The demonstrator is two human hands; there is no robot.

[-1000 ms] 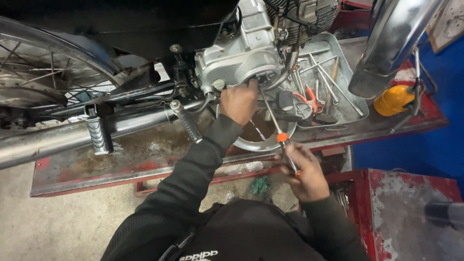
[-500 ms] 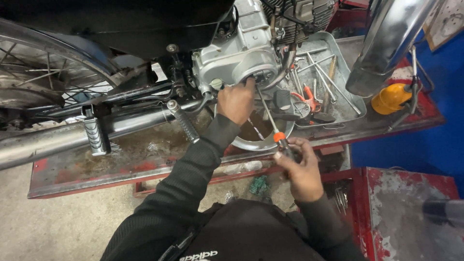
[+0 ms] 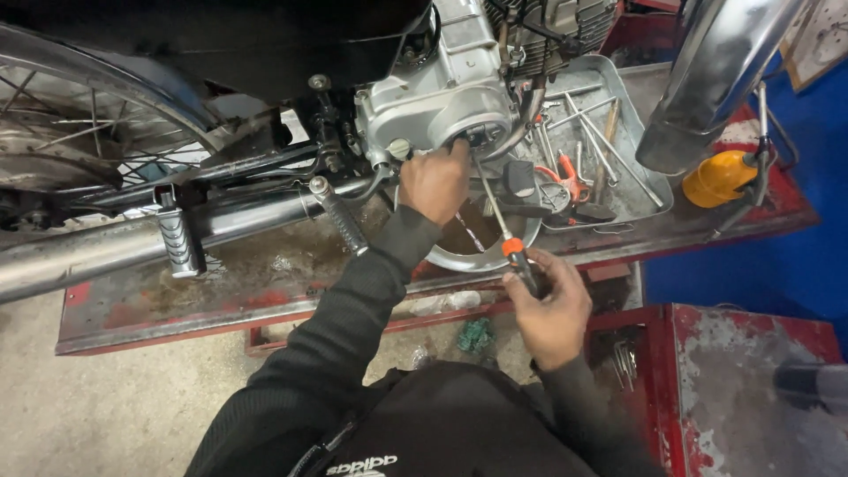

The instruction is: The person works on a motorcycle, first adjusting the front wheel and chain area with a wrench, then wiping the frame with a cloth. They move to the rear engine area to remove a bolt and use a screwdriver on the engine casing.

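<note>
- Since the earlier frames, the right hand (image 3: 549, 309) has slid a little lower and closer to the body, drawing the screwdriver (image 3: 499, 221) into a steeper slant, while the left hand (image 3: 435, 181) stays at the engine.
- Right-hand fingers are clamped around the screwdriver's black and orange handle; the thin metal shaft runs up and left to the underside of the round engine cover (image 3: 442, 106), where its tip meets the casing just beside the left fingertips.
- Left-hand fingers are curled together against the lower edge of that cover, apparently steadying the tip or a small part there; whether they pinch anything I cannot tell.
- A shallow round pan (image 3: 468, 252) holding dark brown liquid sits under the engine on the red table (image 3: 265, 300), seemingly placed to catch drips.
- A grey metal tray (image 3: 649, 190) lies to the right on the same table, holding long wrenches and orange-handled pliers (image 3: 572, 181) within easy reach.
- An orange oil can (image 3: 717, 177) stands near the tray's right end, below the shiny exhaust pipe (image 3: 715, 79).
- On the left, the footrest (image 3: 177, 238), the long pipe and the spoked wheel (image 3: 79, 132) stretch away from the work.
- White lettering shows on the dark top at the bottom edge; a framed sign (image 3: 821, 40) hangs at the upper right corner against the blue wall.
</note>
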